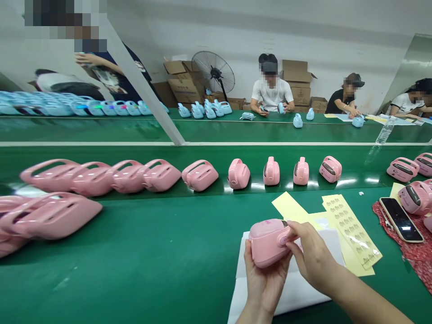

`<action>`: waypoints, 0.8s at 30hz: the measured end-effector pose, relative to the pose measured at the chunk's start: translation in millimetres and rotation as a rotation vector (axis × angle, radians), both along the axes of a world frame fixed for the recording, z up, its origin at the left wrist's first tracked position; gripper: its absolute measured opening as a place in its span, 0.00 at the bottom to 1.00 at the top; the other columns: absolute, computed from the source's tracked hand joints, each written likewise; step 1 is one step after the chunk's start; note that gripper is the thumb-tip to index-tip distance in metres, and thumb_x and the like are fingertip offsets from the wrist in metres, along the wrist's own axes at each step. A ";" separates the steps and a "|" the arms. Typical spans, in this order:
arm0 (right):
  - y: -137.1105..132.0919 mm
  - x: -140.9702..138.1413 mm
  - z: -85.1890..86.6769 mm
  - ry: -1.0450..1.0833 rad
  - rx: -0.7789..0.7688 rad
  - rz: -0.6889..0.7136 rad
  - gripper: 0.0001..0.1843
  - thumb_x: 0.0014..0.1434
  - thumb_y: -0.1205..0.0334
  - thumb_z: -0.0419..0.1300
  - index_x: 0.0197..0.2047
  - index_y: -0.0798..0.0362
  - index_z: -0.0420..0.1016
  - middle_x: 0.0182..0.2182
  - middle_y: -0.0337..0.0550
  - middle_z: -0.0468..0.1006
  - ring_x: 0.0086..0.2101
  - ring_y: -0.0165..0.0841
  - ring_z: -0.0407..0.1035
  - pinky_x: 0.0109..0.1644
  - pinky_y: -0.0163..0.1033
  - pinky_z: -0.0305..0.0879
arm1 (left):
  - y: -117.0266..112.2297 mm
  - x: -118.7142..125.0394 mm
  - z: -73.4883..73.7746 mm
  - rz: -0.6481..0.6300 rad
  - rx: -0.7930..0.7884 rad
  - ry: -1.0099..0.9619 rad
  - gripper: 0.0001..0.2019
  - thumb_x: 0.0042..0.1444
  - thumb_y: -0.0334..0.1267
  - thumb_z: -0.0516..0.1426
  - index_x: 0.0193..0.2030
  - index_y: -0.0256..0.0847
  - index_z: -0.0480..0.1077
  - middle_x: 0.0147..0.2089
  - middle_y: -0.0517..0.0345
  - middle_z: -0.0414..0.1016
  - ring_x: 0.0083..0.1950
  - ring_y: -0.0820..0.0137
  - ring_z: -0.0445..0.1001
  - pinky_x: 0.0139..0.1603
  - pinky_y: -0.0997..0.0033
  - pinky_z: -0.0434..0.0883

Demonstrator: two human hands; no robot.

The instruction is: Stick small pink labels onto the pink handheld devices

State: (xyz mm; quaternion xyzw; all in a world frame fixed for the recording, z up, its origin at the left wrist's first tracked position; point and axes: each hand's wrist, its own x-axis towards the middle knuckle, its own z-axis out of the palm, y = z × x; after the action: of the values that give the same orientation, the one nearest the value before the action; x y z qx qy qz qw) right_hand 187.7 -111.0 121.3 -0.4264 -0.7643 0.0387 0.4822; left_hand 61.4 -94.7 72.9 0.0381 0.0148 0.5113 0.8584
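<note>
Pink case (268, 241) firmly in left hand (265, 281), fingertips of right hand (312, 258) tight on its side.

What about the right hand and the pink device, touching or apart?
Touching. Head view shows the right hand pressing fingertips against the pink device, which the left hand cradles.
</note>
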 end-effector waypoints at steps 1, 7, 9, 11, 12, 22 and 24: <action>0.7 0.5 0.8 0.005 -0.025 0.012 0.24 0.59 0.75 0.47 0.58 0.51 0.51 0.35 0.47 0.72 0.34 0.36 0.68 0.38 0.43 0.71 | 0.2 0.2 0.6 0.008 0.015 0.002 0.21 0.58 0.46 0.50 0.44 0.30 0.74 0.49 0.37 0.75 0.48 0.60 0.75 0.50 0.67 0.71; 7.8 4.4 3.1 -0.014 -0.154 0.087 0.20 0.58 0.73 0.50 0.54 0.53 0.54 0.33 0.47 0.72 0.33 0.37 0.68 0.37 0.44 0.71 | 0.9 -1.9 0.5 0.024 0.077 0.002 0.22 0.59 0.46 0.51 0.49 0.28 0.72 0.50 0.36 0.74 0.50 0.60 0.74 0.50 0.68 0.70; 9.8 4.8 2.7 -0.005 -0.184 0.100 0.20 0.58 0.72 0.50 0.53 0.53 0.55 0.33 0.47 0.72 0.34 0.37 0.69 0.38 0.45 0.71 | 1.0 -2.4 0.5 0.029 0.088 -0.011 0.23 0.59 0.46 0.50 0.50 0.27 0.71 0.50 0.36 0.74 0.51 0.60 0.74 0.51 0.67 0.70; 11.3 5.3 3.5 0.023 -0.244 0.115 0.19 0.58 0.71 0.52 0.52 0.53 0.56 0.33 0.47 0.71 0.35 0.37 0.69 0.40 0.45 0.70 | 1.4 -2.2 0.7 0.023 0.105 -0.024 0.23 0.59 0.46 0.49 0.50 0.27 0.71 0.51 0.35 0.73 0.51 0.60 0.73 0.51 0.68 0.70; 12.0 5.5 4.8 0.044 -0.288 0.125 0.18 0.57 0.71 0.52 0.51 0.53 0.57 0.33 0.46 0.71 0.35 0.36 0.68 0.40 0.45 0.70 | 1.8 -1.9 0.6 0.018 0.116 -0.031 0.23 0.60 0.46 0.48 0.50 0.27 0.71 0.51 0.35 0.73 0.52 0.60 0.73 0.51 0.68 0.70; 19.9 1.6 16.0 0.260 -0.649 0.113 0.23 0.49 0.77 0.57 0.48 0.52 0.61 0.32 0.40 0.71 0.37 0.34 0.68 0.45 0.46 0.67 | 7.1 -6.4 -10.0 0.154 0.046 0.034 0.20 0.59 0.47 0.48 0.52 0.40 0.70 0.49 0.41 0.75 0.51 0.55 0.73 0.48 0.58 0.72; 20.1 0.2 13.3 0.282 -0.649 0.108 0.22 0.49 0.77 0.57 0.47 0.52 0.61 0.32 0.40 0.71 0.36 0.34 0.68 0.45 0.46 0.68 | 6.7 -6.5 -9.1 0.232 0.000 0.099 0.18 0.58 0.46 0.51 0.51 0.44 0.70 0.48 0.45 0.76 0.49 0.55 0.74 0.46 0.57 0.73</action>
State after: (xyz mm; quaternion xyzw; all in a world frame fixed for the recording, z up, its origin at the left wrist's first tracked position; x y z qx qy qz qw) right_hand 187.9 -90.9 134.6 -0.5067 -0.6596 0.3632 0.4198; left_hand 54.9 -88.1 63.8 0.0611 0.0615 0.6048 0.7917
